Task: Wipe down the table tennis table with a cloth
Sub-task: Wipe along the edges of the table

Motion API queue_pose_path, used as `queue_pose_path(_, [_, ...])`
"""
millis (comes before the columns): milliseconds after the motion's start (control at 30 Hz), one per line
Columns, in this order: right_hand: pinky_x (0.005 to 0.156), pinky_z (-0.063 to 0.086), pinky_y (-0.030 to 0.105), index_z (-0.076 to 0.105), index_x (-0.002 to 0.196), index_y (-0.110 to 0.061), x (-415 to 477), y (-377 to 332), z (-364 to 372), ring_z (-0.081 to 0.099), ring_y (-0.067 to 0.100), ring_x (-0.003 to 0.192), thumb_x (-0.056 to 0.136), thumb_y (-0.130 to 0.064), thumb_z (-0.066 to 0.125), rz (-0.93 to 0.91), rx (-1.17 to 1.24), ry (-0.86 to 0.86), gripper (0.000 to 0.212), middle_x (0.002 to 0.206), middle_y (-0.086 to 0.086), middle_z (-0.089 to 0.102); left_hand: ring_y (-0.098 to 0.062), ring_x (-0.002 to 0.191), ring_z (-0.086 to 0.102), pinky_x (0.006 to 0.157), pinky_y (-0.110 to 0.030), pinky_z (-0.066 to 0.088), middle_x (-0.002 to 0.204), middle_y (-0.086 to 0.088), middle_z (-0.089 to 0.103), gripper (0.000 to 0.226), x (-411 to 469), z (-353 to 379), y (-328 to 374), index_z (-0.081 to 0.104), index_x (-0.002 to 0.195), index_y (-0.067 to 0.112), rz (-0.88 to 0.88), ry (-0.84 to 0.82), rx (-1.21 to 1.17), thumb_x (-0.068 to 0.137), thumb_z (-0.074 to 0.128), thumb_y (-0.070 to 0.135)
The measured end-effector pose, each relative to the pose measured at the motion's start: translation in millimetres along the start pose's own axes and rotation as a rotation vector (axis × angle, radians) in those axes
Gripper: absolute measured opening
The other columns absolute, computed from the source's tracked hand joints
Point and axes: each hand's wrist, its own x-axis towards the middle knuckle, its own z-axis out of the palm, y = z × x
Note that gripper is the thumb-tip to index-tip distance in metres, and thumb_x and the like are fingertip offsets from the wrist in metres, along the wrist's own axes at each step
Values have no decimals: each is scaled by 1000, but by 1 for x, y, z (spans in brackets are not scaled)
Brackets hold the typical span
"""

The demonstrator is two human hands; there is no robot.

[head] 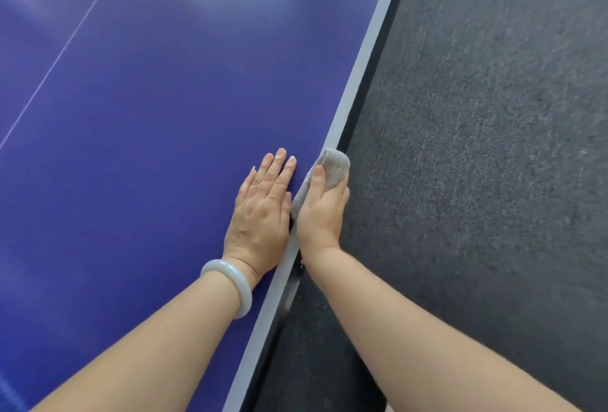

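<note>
One table (164, 115), one cloth (332, 168), two hands, one bracelet (230, 283).

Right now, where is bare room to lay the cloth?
Bare blue table left of the left hand, out to the thin line, and ahead along the grey edge. Crowded where the right hand and cloth adjoin it.

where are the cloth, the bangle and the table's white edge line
cloth (334, 165): head view, on its bunched far end
bangle (245, 296): head view, on its outer curve
white edge line (370, 49): head view, on a bare stretch beyond the cloth
</note>
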Motion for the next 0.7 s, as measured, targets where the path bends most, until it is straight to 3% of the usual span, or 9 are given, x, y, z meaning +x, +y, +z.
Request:
queue_pose_path(100, [123, 19, 38, 13, 157, -21, -84, 40, -14, 21, 9, 148, 96, -52, 41, 23, 70, -138, 73, 161, -2, 21, -12, 152, 12, 124, -39, 13, 163, 2, 21, 52, 1, -2, 2, 28, 155, 15, -8, 4, -20, 103, 31, 14])
queue_pose_path(167, [124, 14, 34, 3, 157, -21, -94, 51, -20, 14, 8, 150, 97, -49, 41, 28, 25, -198, 76, 163, -3, 12, -12, 152, 13, 124, -39, 12, 162, 2, 23, 51, 2, -4, 3, 30, 154, 15, -18, 4, -43, 103, 32, 12])
queue_pose_path(300, [120, 25, 38, 14, 157, -10, -21, 14, -8, 28, 25, 145, 101, -45, 45, 54, -26, -124, 73, 158, 13, 23, -15, 152, 15, 124, -41, 14, 162, 0, 24, 50, 3, -5, 3, 32, 153, 14, -24, 5, -61, 104, 38, 8])
queue_pose_path(467, [113, 32, 41, 21, 156, -12, 42, -21, -2, 38, 30, 138, 100, -54, 40, 37, -12, -25, 72, 153, 15, 32, -12, 152, 12, 124, -39, 13, 163, 1, 22, 51, 2, -5, 1, 30, 155, 16, -6, -2, -55, 104, 32, 15])
queue_pose_path(567, [119, 26, 40, 20, 156, -14, -25, 21, -2, 33, 25, 143, 100, -50, 41, -32, 18, -29, 70, 154, 13, 31, -13, 152, 14, 124, -39, 14, 162, 0, 24, 50, 3, -4, 3, 32, 154, 15, -25, 20, -60, 103, 33, 15])
queue_pose_path(700, [121, 15, 23, 5, 152, -30, -128, 69, -11, 18, 7, 147, 96, -58, 39, 23, 15, -124, 71, 151, -11, 19, -15, 151, 17, 124, -37, 12, 162, -2, 27, 49, 3, -4, 2, 35, 153, 13, -9, 26, -69, 104, 33, 12])
